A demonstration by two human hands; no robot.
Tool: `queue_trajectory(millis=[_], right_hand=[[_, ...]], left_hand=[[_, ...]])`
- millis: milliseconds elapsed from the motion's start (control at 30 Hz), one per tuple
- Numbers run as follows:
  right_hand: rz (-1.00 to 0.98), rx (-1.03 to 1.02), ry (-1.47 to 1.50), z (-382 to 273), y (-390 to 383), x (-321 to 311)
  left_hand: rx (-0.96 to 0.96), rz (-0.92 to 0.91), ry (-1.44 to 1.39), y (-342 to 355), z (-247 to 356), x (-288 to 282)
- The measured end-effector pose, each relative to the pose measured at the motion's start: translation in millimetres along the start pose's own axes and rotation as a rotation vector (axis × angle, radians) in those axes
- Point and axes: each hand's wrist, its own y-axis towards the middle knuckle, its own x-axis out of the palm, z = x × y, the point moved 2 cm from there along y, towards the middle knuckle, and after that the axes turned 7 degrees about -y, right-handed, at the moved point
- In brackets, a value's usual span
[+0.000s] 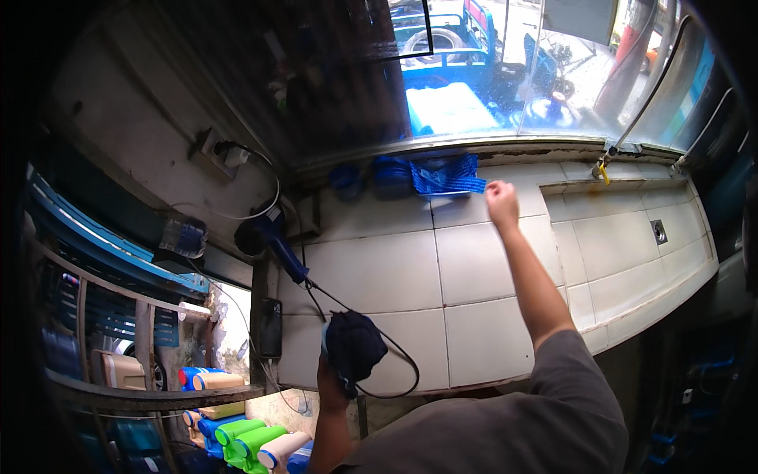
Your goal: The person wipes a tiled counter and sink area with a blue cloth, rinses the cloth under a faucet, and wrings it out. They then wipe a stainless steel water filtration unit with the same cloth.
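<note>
The person's left hand (330, 385), low over the near edge of the white tiled desk (371, 265), is clamped on a navy cloth bundle (355, 347), which hides most of the fingers; a pale blue edge shows at its left side. The right hand (503, 203) reaches to the far side, its fingers curled in at the right end of some blue printed sheets (446, 175); whether they are clamped on the corner, one cannot tell. The sheets lie near the window ledge, just beside dark blue containers (392, 175), and carry repeated rows of lighter print, too small and blurred to read. At the desk's left end is a dark blue hair dryer (276, 241) with a small pale marking on its body, its black cord looping down around the bundle. A black oblong box (271, 328) lies nearer the person. To the right, a recessed tiled basin (604, 241) has a square metal drain (658, 231) and a yellow-handled tap (604, 171). Green jerrycans (260, 438) are at lower left.
</note>
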Motion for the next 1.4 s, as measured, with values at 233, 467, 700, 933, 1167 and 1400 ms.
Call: queue_trajectory(millis=[233,467,700,933,1167,1400], right_hand=[[-0.303,-0.607,0.087,-153.5,-78.7,63.7],[-0.39,-0.539,-0.135,-247.6,-39.2,164.8],[-0.419,-0.547,-0.149,-250.6,-26.2,186.5],[-0.352,-0.6,-0.2,-234.0,-20.8,181.7],[-0.214,-0.516,0.085,-201.0,-82.1,99.1],[-0.388,-0.077,0.134,-52.6,-229.2,-90.0]], left_hand=[[-0.083,0.003,-0.143,7.5,-28.4,24.0],[-0.001,0.164,0.079,-62.1,-6.0,-26.2],[0.094,0.388,0.071,-92.3,9.3,-67.8],[0.022,0.191,0.008,-74.4,20.7,-76.0],[-0.047,0.073,-0.115,-40.6,16.7,-45.7],[0.167,-0.073,0.39,26.9,17.0,17.4]])
